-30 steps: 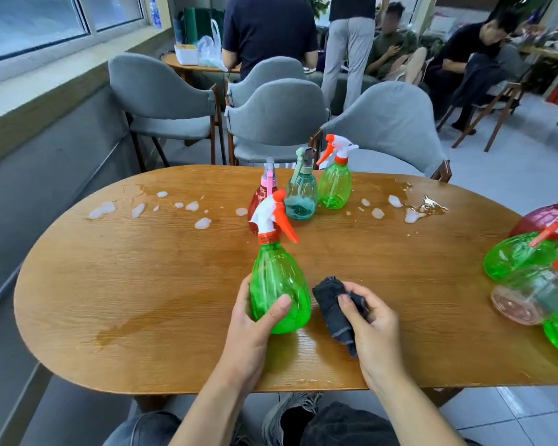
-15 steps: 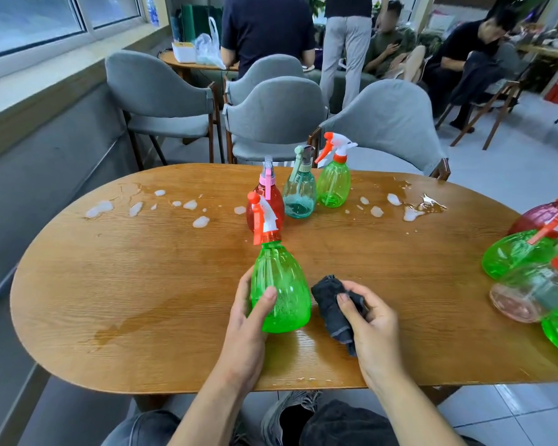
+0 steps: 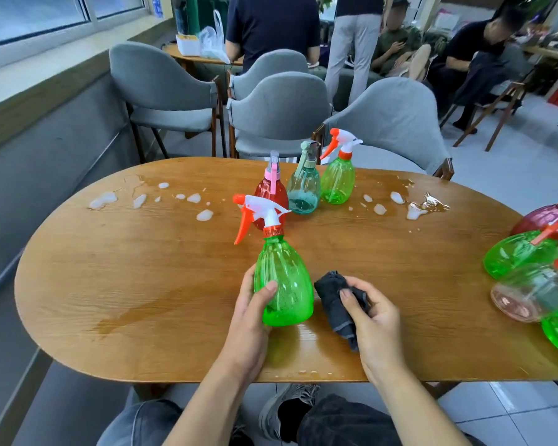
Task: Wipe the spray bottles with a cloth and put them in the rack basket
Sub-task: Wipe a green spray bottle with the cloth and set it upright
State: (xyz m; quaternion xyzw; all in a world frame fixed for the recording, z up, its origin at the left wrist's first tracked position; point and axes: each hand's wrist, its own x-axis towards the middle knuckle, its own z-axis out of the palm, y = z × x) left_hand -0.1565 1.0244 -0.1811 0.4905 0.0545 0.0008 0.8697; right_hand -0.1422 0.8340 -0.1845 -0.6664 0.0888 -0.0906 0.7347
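A green spray bottle with a white and orange trigger head stands upright near the front of the wooden table. My left hand grips its lower body, thumb across the front. The nozzle points left. Just right of the bottle, my right hand holds a dark grey cloth, which lies beside the bottle. Three more bottles stand at the table's middle back: a red one, a teal one and a green one. No rack basket shows.
Several bottles lie crowded at the table's right edge, green, red and clear. Water puddles dot the back of the table, and a wet streak lies front left. Grey chairs stand behind. People sit and stand in the background.
My left hand has turned the green bottle on the spot, so its nozzle swung from pointing right to pointing left. My right hand stays beside it with the cloth.
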